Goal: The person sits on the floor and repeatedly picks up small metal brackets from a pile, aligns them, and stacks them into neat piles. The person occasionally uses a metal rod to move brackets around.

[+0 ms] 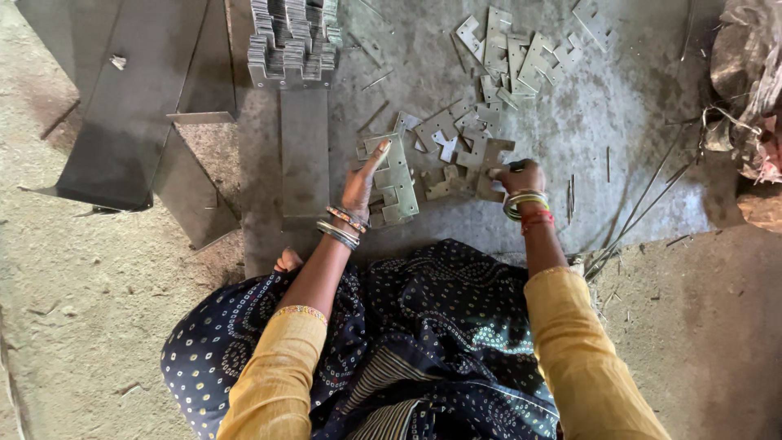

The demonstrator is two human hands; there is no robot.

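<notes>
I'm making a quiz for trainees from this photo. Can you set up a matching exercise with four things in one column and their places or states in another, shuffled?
Things:
1. Left hand
2. Right hand
3. Neat stack of notched grey metal plates
4. Long flat grey metal strip

Places or states:
A. Lies lengthwise on the floor just below the neat stack
B. Rests on a small pile of cut metal plates, thumb pointing up
C. Stands at the top edge of the view
D. Grips one flat notched metal plate

Pairs: 1-B, 2-D, 3-C, 4-A
</notes>
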